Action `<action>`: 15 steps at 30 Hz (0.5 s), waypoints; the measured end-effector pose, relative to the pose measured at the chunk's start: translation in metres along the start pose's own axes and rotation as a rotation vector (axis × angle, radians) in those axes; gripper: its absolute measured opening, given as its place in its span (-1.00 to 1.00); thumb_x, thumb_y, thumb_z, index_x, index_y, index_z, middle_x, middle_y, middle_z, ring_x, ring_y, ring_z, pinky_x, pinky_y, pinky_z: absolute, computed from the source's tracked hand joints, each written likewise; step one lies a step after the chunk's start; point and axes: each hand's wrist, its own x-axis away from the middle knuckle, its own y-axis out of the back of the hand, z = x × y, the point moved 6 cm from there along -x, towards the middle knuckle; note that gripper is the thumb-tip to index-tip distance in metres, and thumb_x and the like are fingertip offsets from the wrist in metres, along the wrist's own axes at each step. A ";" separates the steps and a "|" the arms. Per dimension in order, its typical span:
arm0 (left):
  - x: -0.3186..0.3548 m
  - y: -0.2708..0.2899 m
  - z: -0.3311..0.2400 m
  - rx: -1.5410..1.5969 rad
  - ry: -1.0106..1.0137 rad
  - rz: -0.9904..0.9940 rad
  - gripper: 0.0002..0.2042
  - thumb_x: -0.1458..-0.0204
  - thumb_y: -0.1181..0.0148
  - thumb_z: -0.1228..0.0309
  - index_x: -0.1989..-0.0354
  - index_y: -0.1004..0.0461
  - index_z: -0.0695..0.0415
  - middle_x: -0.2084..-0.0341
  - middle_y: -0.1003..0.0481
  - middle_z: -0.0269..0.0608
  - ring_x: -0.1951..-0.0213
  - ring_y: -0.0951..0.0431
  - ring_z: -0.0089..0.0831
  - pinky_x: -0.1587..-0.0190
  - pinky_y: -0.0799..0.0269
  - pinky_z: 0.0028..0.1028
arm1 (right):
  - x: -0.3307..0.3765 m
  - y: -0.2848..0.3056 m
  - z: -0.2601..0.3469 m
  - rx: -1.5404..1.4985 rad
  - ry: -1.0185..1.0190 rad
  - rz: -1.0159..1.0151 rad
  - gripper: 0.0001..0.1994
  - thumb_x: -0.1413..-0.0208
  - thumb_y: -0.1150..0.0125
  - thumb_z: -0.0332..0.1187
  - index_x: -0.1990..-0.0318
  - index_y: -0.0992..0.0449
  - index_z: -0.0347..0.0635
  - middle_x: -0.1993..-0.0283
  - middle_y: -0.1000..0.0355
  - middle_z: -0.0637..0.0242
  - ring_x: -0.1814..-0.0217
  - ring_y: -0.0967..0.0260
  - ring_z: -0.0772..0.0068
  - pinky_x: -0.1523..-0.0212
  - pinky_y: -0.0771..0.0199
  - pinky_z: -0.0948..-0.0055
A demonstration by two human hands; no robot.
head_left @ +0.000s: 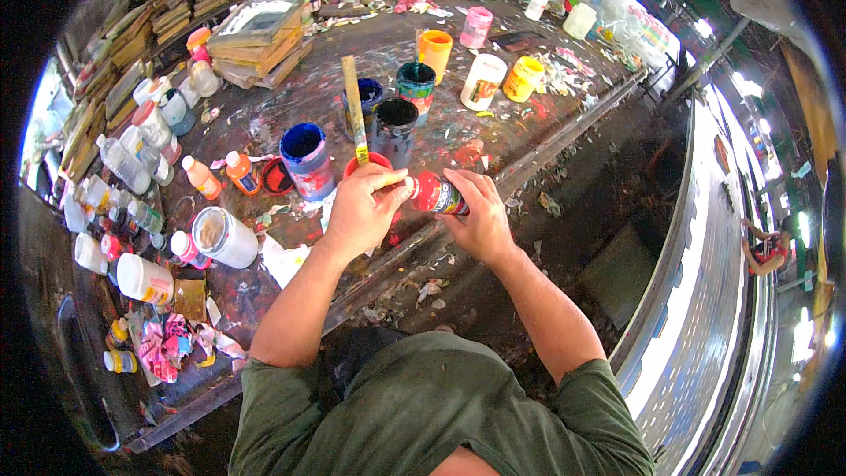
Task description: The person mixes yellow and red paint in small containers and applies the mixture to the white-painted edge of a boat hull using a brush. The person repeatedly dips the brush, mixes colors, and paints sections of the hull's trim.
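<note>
My right hand [480, 219] is wrapped round a small red bottle [436, 193] with a dark label, held tilted nearly on its side above the table's near edge. At the bottle's left end, the fingers of my left hand [363, 211] pinch its pale cap; whether the cap is loose I cannot tell. Just behind my left hand stands a red tub [377, 161], partly hidden, with a flat wooden stick [354, 106] rising out of it. Around it are a blue-rimmed paint container [308, 163], a black one [395, 134] and a green one [414, 88].
Orange bottles [243, 174], a white tub [226, 238] and several other bottles crowd the left side. Yellow [523, 79], white [483, 82] and orange tubs [434, 55] stand farther back. Stacked wooden frames [260, 40] line the back left. Paint scraps litter the stained table [264, 123].
</note>
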 end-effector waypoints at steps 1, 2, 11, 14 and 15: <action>-0.001 -0.004 -0.003 -0.052 -0.009 0.026 -0.72 -0.28 -0.52 0.44 -0.10 -0.76 0.29 0.07 -0.72 -0.01 0.06 -0.78 -0.27 -0.04 -0.70 -0.32 | 0.004 0.002 -0.004 0.000 0.001 0.006 -0.14 0.08 -0.74 -0.44 -0.47 -0.51 -0.17 -0.34 -0.57 -0.01 -0.42 -0.48 -0.19 -0.46 -0.52 0.00; 0.001 -0.008 -0.007 -0.070 -0.049 0.040 -0.73 -0.29 -0.51 0.43 -0.09 -0.76 0.29 0.07 -0.71 0.00 0.05 -0.77 -0.22 -0.05 -0.69 -0.30 | 0.008 0.003 -0.006 -0.001 0.004 0.012 -0.14 0.07 -0.75 -0.43 -0.48 -0.50 -0.17 -0.34 -0.58 -0.02 -0.41 -0.49 -0.19 -0.46 -0.53 0.00; 0.014 -0.022 -0.041 -0.197 -0.404 0.023 -0.57 -0.16 -0.49 0.56 -0.24 -0.67 0.23 -0.21 -0.68 0.05 -0.20 -0.66 0.00 -0.35 -0.53 -0.10 | 0.050 -0.032 -0.046 -0.533 -0.312 0.154 -0.17 -0.15 -0.73 -0.35 -0.52 -0.39 -0.31 -0.27 -0.62 0.07 -0.37 -0.57 0.23 -0.43 -0.53 0.19; 0.035 -0.004 -0.035 -0.197 -0.401 -0.276 -0.34 -0.12 -0.48 0.58 -0.45 -0.47 0.30 -0.38 -0.55 0.16 -0.38 -0.58 0.04 -0.46 -0.45 -0.08 | 0.050 -0.051 -0.081 -0.540 -0.394 0.055 -0.18 -0.23 -0.66 -0.28 -0.53 -0.31 -0.35 -0.33 -0.55 -0.05 -0.40 -0.53 0.06 -0.46 -0.49 0.10; 0.050 0.000 -0.013 -0.172 -0.345 -0.400 -0.16 -0.14 -0.47 0.58 -0.63 -0.24 0.29 -0.51 -0.40 0.14 -0.48 -0.46 -0.01 -0.50 -0.40 -0.05 | 0.048 -0.055 -0.091 -0.436 -0.385 0.018 -0.18 -0.22 -0.66 -0.25 -0.52 -0.33 -0.35 -0.33 -0.53 -0.14 -0.40 -0.52 -0.11 -0.46 -0.48 0.03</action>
